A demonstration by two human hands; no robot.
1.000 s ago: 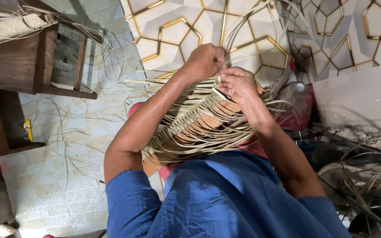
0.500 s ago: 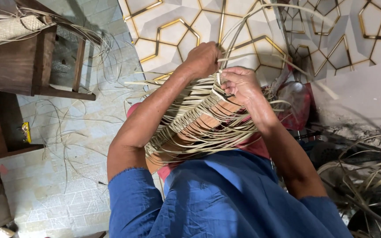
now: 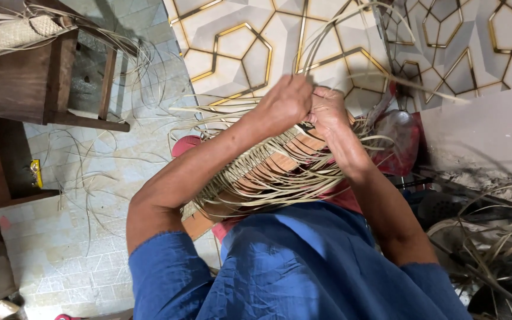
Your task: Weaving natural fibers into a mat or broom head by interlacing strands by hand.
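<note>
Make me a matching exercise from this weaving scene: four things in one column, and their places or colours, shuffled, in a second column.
Things:
1. left hand
2. wooden furniture
3. loose cane strips
4. shirt

Places or colours:
A. blue, at the bottom of the view
B. piled at the lower right
C. dark brown, at the upper left
D. at the far end of the woven frame, close against the right hand

Pairs: 1-D, 2-C, 3-B, 4-A
</note>
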